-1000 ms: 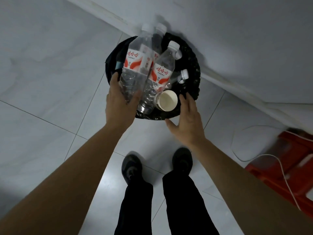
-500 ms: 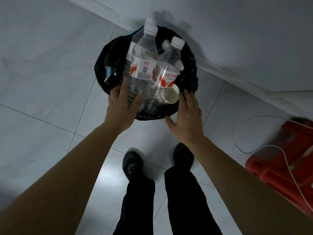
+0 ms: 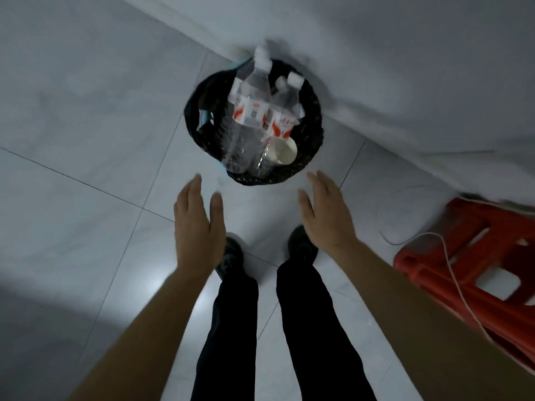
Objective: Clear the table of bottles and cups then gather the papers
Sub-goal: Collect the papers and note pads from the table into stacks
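A round waste bin lined with a black bag [image 3: 314, 125] stands on the floor against the wall. Several clear plastic bottles [image 3: 249, 117] with red and white labels stick out of it, caps pointing up and away. A white paper cup [image 3: 286, 151] lies on its side among them at the near right. My left hand [image 3: 198, 227] hovers with straight fingers just short of the bin, holding nothing. My right hand [image 3: 324, 215] is likewise empty and flat, to the bin's near right. No table or papers are in view.
Grey floor tiles surround the bin, and a white wall with a skirting runs behind it. A red plastic stool [image 3: 469, 256] stands at the right with a thin white cable [image 3: 451, 267] draped over it. My two shoes [image 3: 301, 244] are just behind the hands.
My left hand has let go of the bottles, which now rest in the bin. Both hands have drawn back from the bin toward me.
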### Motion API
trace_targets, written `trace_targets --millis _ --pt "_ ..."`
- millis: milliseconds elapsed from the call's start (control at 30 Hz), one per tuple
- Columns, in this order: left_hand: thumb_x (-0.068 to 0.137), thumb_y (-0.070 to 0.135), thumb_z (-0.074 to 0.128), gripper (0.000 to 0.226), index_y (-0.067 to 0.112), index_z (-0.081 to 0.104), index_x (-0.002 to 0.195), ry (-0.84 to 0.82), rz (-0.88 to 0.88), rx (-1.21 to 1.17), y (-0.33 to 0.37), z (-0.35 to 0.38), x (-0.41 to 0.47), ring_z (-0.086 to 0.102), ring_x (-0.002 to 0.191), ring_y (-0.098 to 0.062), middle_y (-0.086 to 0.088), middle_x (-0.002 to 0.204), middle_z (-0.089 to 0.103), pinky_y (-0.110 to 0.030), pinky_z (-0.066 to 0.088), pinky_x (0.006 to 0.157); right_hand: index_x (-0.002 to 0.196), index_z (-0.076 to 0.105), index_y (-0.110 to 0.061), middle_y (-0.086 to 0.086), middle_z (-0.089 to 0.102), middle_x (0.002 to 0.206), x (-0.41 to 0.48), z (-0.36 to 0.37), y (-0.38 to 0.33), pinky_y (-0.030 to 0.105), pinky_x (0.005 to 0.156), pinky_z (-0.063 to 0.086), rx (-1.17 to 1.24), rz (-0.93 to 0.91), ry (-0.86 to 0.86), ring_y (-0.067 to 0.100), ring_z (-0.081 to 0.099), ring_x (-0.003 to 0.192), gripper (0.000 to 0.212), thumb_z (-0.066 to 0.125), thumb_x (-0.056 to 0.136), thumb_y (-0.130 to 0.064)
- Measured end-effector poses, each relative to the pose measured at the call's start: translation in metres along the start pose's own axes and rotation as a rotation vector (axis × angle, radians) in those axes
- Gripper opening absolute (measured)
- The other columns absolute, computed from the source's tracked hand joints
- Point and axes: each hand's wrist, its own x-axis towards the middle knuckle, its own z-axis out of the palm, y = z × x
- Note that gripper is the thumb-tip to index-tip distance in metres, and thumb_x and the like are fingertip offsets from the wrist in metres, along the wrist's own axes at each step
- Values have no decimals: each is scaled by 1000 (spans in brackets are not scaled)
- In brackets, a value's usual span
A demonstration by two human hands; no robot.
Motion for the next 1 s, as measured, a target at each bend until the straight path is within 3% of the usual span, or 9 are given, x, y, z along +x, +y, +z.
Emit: trace_targets --millis 200,267,367,500,600,700,800,900,1000 --pt "97 47 37 58 23 35 150 81 -127 -149 75 -157 -138 40 137 -17 4 148 42 -41 38 110 144 45 -22 -4 44 149 -141 -121 -91 21 111 27 133 -114 47 9 38 139 47 35 104 -43" --pt "97 47 41 56 24 37 148 180 -137 -236 108 -227 -188 45 132 -17 6 144 45 -38 40 107 142 47 -24 -10 48 142 -198 -177 -137 23 109 32 191 -172 95 8 43 133 45 38 102 -43" --pt "97 47 48 53 25 42 145 298 -111 -360 134 -287 -225 50 123 -2 15 136 50 -31 43 100 138 50 -29 -25 50 126 -243 -225 -180 32 104 44 283 -220 158 8 52 122 39 42 102 -41" --pt "100 27 52 40 28 46 140 569 -88 -571 162 -369 -296 54 117 4 12 128 58 -27 45 94 123 51 -50 -36 52 117 -319 -281 -244 17 91 46 461 -377 250 -6 57 111 26 46 97 -47" --pt "100 25 54 36 32 49 135 735 -103 -722 169 -397 -336 58 117 -9 13 124 61 -35 48 96 122 54 -44 -26 57 124 -357 -297 -274 10 90 47 566 -478 251 -15 55 109 30 49 93 -49" --pt "100 22 55 36 30 50 135 880 -78 -799 173 -408 -370 59 118 -12 10 124 61 -37 49 98 130 56 -38 -20 59 130 -373 -310 -288 29 100 48 428 -668 167 -5 55 120 39 48 96 -55" --pt "100 19 56 36 28 50 135 1066 -78 -865 176 -409 -405 59 117 -13 8 125 62 -36 48 96 134 53 -38 -21 59 130 -382 -327 -299 35 98 51 385 -793 87 -9 55 117 43 46 96 -56" --pt "98 18 59 37 27 50 133 1238 -124 -846 181 -390 -450 60 113 -9 10 121 62 -28 47 91 135 51 -41 -22 57 131 -396 -336 -304 30 96 49 317 -927 -44 -13 54 115 47 48 92 -57" --pt "98 17 55 40 23 48 137 1328 -241 -819 184 -350 -502 59 113 -8 9 121 61 -21 44 87 134 54 -34 -20 59 131 -410 -330 -291 20 90 46 355 -1000 -179 -6 54 119 42 54 96 -51"
